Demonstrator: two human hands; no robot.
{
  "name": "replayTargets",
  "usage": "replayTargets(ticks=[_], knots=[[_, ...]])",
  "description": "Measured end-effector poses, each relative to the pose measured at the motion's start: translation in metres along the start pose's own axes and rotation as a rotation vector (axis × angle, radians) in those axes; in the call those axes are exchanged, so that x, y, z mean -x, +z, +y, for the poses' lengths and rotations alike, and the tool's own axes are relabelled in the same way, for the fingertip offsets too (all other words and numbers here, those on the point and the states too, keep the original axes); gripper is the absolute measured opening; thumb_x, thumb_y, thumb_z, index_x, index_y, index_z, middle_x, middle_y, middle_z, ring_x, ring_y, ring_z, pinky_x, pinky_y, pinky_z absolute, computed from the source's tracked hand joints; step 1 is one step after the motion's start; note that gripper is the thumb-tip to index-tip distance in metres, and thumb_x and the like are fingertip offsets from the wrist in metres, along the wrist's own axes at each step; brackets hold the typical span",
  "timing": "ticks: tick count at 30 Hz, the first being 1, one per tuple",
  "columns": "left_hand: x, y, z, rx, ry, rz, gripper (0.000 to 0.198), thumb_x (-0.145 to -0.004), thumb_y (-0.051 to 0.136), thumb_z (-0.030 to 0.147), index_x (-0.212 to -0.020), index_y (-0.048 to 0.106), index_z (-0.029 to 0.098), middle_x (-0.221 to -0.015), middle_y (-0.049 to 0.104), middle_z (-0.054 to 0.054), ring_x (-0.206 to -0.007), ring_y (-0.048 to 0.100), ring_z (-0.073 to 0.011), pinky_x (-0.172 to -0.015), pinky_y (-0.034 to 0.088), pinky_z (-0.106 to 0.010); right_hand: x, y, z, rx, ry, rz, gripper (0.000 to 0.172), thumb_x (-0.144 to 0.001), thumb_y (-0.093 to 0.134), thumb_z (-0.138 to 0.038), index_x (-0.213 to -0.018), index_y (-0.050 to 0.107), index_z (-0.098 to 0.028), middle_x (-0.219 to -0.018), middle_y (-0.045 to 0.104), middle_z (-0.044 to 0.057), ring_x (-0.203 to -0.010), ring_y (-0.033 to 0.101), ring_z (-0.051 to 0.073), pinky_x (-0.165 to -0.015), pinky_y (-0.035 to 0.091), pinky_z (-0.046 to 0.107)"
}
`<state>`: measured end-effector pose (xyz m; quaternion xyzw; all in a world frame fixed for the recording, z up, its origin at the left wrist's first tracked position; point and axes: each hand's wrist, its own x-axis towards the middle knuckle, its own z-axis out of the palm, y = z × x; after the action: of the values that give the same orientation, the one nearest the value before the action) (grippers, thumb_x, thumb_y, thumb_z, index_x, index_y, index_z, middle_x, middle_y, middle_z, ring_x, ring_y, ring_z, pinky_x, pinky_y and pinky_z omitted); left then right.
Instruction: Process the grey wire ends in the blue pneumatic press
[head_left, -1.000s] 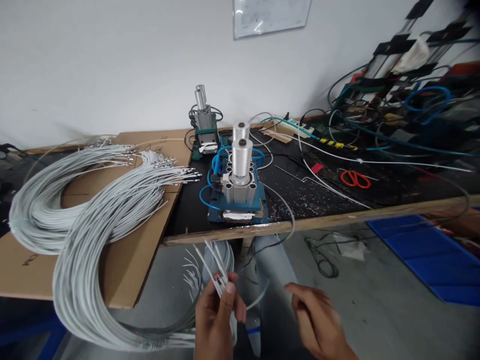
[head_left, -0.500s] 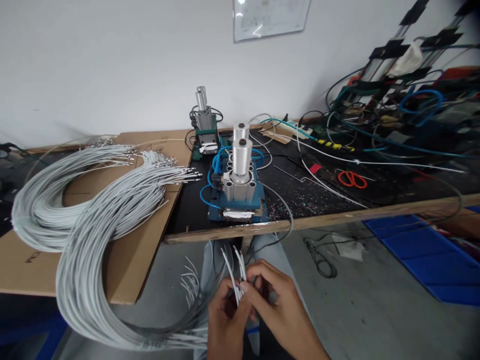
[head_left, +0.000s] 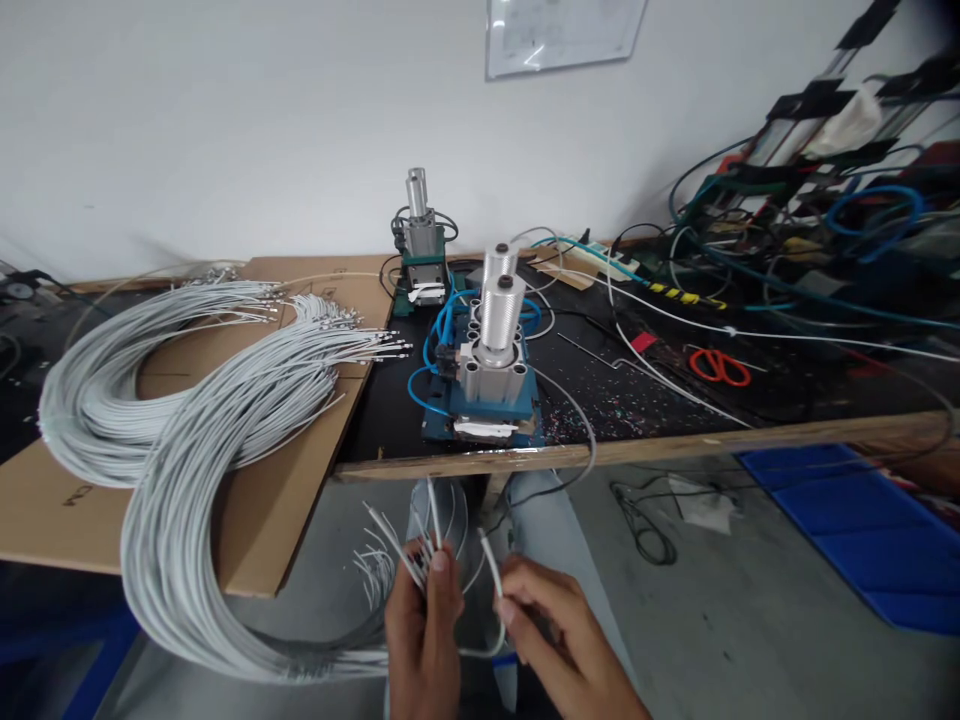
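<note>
My left hand (head_left: pixel 426 610) is closed round several white cable ends (head_left: pixel 394 540) that point up and away from me. To its right, my right hand (head_left: pixel 551 620) pinches a single white cable (head_left: pixel 492 562) between thumb and fingers, its tip standing up. That cable curves down and back toward the left hand. A thick bundle of white cables (head_left: pixel 172 520) loops from the bench down to my lap. Beyond my hands, at the bench edge, stands a pneumatic press (head_left: pixel 491 370) on a blue base, with a white piece at its front.
A flat cardboard sheet (head_left: pixel 255 540) lies under the bundle on the left. A second press (head_left: pixel 424 245) stands behind. Red-handled scissors (head_left: pixel 718 367), a hex key (head_left: pixel 592 350) and loose cables lie on the bench (head_left: pixel 787 433). A blue bin (head_left: pixel 847 550) sits at lower right.
My hands have moved apart. The right hand has drawn one cable away to the right from the cluster in my left hand. The view has shifted slightly left.
</note>
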<state>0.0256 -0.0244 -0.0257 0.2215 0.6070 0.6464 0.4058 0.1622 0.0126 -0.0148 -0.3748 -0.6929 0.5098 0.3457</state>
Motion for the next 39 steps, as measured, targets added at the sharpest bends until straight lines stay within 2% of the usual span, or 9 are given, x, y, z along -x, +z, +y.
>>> replayTargets(ticks=[8,11,15,19,24,30,33,36,39], knots=[[0.004,0.001,0.024,-0.045,-0.057,-0.083,0.048,-0.073,0.083,0.064,-0.08,0.074,0.018,-0.055,0.039,0.009,-0.05,0.033,-0.0085,-0.049,0.029,-0.02,0.007,-0.001,0.008,0.062,0.043,-0.155,0.026,-0.102,0.047,-0.03,-0.077,0.051,-0.022,-0.076,0.056,-0.002,-0.075,0.058,0.017,-0.073,0.04,0.026],[0.001,0.001,0.027,-0.043,-0.045,-0.106,0.037,-0.074,0.085,0.052,-0.074,0.071,0.018,-0.053,0.042,0.009,-0.049,0.034,-0.0083,-0.048,0.03,-0.019,0.005,-0.004,0.006,0.083,0.022,-0.178,0.026,-0.101,0.048,-0.028,-0.076,0.05,-0.023,-0.075,0.055,-0.002,-0.074,0.057,0.016,-0.071,0.041,0.025],[-0.001,0.001,0.027,-0.087,-0.008,-0.122,0.018,-0.071,0.083,0.027,-0.066,0.068,0.019,-0.054,0.051,0.007,-0.05,0.04,-0.0089,-0.049,0.033,-0.019,0.0,0.0,0.0,0.091,-0.044,-0.099,0.01,-0.1,0.052,-0.025,-0.092,0.058,-0.024,-0.08,0.057,-0.003,-0.073,0.059,0.015,-0.069,0.043,0.023],[0.0,-0.003,0.026,-0.109,0.039,-0.164,0.011,-0.073,0.078,0.022,-0.067,0.069,0.02,-0.057,0.055,0.006,-0.052,0.045,-0.0103,-0.051,0.037,-0.02,-0.009,0.005,-0.006,0.113,-0.136,-0.018,0.02,-0.102,0.05,-0.021,-0.083,0.056,-0.023,-0.072,0.055,-0.005,-0.065,0.056,0.012,-0.063,0.041,0.021],[-0.012,-0.018,0.028,-0.366,0.253,-0.413,0.013,-0.085,0.064,0.016,-0.073,0.068,0.021,-0.064,0.058,0.004,-0.053,0.048,-0.0113,-0.052,0.037,-0.021,-0.013,-0.01,-0.012,0.248,-0.181,-0.121,0.018,-0.103,0.053,-0.02,-0.086,0.058,-0.023,-0.075,0.062,-0.004,-0.069,0.061,0.013,-0.068,0.044,0.021],[-0.026,-0.019,0.041,-0.547,0.353,-0.659,0.026,-0.059,0.061,-0.006,-0.061,0.066,0.02,-0.058,0.058,0.005,-0.052,0.049,-0.0102,-0.054,0.034,-0.021,-0.014,-0.031,-0.016,0.587,-0.369,-0.379,0.03,-0.106,0.045,-0.018,-0.084,0.065,-0.022,-0.082,0.071,0.002,-0.072,0.068,0.018,-0.071,0.048,0.027],[-0.014,-0.011,0.034,-0.47,0.265,-0.521,0.015,-0.078,0.063,0.007,-0.07,0.068,0.02,-0.062,0.058,0.003,-0.053,0.048,-0.0117,-0.053,0.037,-0.021,-0.013,-0.008,-0.008,0.335,-0.232,-0.15,0.028,-0.105,0.05,-0.023,-0.08,0.063,-0.022,-0.071,0.066,-0.001,-0.063,0.064,0.015,-0.062,0.046,0.023],[-0.002,-0.005,0.024,-0.139,0.021,-0.143,0.021,-0.087,0.068,0.032,-0.07,0.066,0.02,-0.054,0.052,0.005,-0.049,0.043,-0.0124,-0.049,0.036,-0.023,-0.009,0.022,0.003,0.042,-0.057,0.193,0.032,-0.106,0.048,-0.03,-0.077,0.057,-0.022,-0.06,0.056,-0.005,-0.05,0.054,0.012,-0.048,0.04,0.02],[-0.007,-0.011,0.03,-0.164,-0.022,-0.217,0.017,-0.076,0.073,0.026,-0.063,0.065,0.02,-0.051,0.05,0.006,-0.045,0.039,-0.0105,-0.046,0.031,-0.022,-0.007,0.021,0.006,0.134,-0.133,0.114,0.031,-0.105,0.049,-0.028,-0.077,0.061,-0.022,-0.066,0.061,-0.002,-0.059,0.059,0.014,-0.057,0.045,0.022]])
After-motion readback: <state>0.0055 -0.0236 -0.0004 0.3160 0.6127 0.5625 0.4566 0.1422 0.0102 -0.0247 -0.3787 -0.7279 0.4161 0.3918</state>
